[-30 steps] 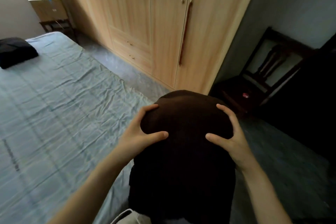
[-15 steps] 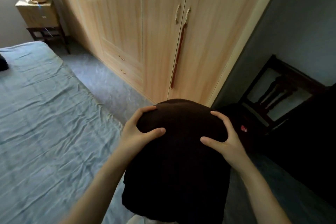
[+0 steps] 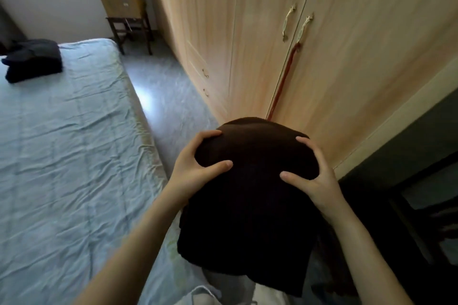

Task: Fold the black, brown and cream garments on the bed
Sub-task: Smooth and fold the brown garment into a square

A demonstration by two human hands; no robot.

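A dark brown garment (image 3: 250, 208) hangs in front of me, doubled over at the top, off the right side of the bed. My left hand (image 3: 195, 168) grips its upper left corner, thumb on the near face. My right hand (image 3: 312, 176) grips the upper right corner the same way. A folded black garment (image 3: 34, 59) lies on the bed's far left. The bed (image 3: 62, 156) has a wrinkled pale blue sheet. No cream garment shows.
A light wooden wardrobe (image 3: 272, 44) with closed doors runs along the right, a red strap hanging from one handle. A small wooden cabinet on a dark stand (image 3: 124, 10) sits at the far wall. Grey floor (image 3: 168, 96) lies between bed and wardrobe. A dark chair (image 3: 421, 205) stands at right.
My view has swung to the left and the black garment on the bed is back in sight. Both hands keep the same grip on the brown garment, held slightly higher.
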